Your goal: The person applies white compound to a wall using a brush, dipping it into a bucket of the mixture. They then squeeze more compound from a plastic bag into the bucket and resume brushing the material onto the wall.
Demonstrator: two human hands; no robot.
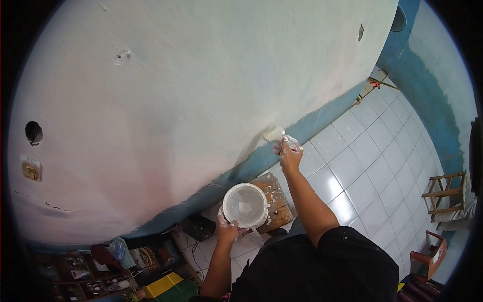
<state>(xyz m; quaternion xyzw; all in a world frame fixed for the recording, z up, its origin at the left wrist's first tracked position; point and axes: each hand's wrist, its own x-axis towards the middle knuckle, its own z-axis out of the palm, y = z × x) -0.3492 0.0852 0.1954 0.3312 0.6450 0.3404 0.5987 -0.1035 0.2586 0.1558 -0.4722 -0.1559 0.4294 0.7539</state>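
The left hand (227,231) is curled closed on the near edge of a white bucket (231,192). Right of that grip sits a paint-spattered wooden stool (278,204). Farther out, the right hand (290,152) closes on a brush (273,133), its pale bristles just left of the fingers, against the wall (201,75). Floor tiles (367,156) spread right of this grip.

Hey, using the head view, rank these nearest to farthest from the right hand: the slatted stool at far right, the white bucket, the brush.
1. Brush: in the right hand, against the wall.
2. White bucket: lower left of it, gripped by the left hand.
3. Slatted stool: across the floor, far right.
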